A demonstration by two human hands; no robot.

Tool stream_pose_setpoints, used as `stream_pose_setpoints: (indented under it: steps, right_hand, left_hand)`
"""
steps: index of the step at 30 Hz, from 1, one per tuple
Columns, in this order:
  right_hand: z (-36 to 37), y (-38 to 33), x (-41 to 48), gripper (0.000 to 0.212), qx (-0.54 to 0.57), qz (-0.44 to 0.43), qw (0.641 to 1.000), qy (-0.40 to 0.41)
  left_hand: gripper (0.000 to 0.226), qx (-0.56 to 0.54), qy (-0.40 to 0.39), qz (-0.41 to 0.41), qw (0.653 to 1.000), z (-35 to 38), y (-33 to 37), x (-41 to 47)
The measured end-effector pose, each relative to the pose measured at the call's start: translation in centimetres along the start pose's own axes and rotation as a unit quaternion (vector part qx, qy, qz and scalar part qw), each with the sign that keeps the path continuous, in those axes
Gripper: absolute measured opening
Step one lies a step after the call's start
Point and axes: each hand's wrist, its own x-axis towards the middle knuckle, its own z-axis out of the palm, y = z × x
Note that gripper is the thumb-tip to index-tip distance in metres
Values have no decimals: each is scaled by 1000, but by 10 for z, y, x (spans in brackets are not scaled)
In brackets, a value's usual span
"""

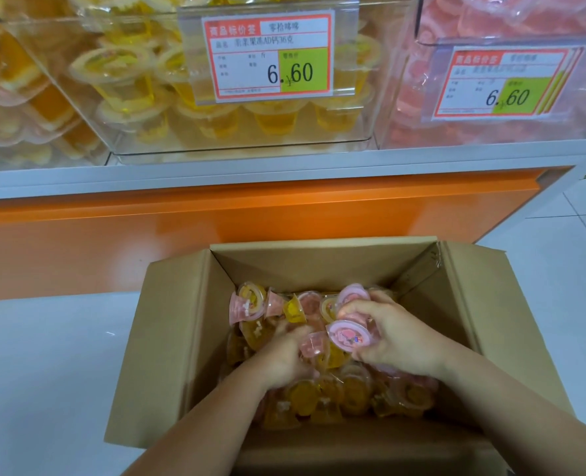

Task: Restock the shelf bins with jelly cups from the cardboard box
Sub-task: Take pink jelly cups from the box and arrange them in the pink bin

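An open cardboard box (178, 331) stands on the floor below me, holding several loose pink and yellow jelly cups (250, 304). Both my hands are down inside it. My right hand (398, 338) grips pink jelly cups (348, 334), one lid facing me and another at its fingertips. My left hand (281, 355) is blurred, with its fingers curled around a pink cup (313, 343) among the pile. Above, a clear shelf bin (250, 139) holds yellow cups, and a bin (490, 132) to its right holds pink ones.
An orange shelf base (147, 235) with a grey ledge runs behind the box. Price tags (267, 56) reading 6.60 hang on the bin fronts. A bin of orange cups (20, 97) is at far left. White floor tiles (44, 372) surround the box.
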Motion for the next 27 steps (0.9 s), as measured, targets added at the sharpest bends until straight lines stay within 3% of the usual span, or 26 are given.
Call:
stream_pose_setpoints:
  steps: [5, 12, 18, 23, 27]
  right_hand:
    - [3, 6, -1, 56, -8, 3, 1000, -4]
    - [1, 9, -4, 57, 1, 23, 1000, 0]
    - [0, 2, -6, 55, -3, 8, 1000, 0]
    - [1, -1, -5, 52, -4, -3, 1000, -3]
    - [2, 1, -5, 53, 0, -6, 1000, 3]
  left_hand:
    - [80, 38, -10, -8, 999, 6, 12, 2]
    - [53, -145, -7, -25, 989, -1, -7, 5]
    - [80, -25, -12, -37, 999, 7, 4, 5]
    - [57, -189, -6, -70, 980, 2, -3, 3]
    - [49, -184, 56, -18, 981, 2, 3, 0]
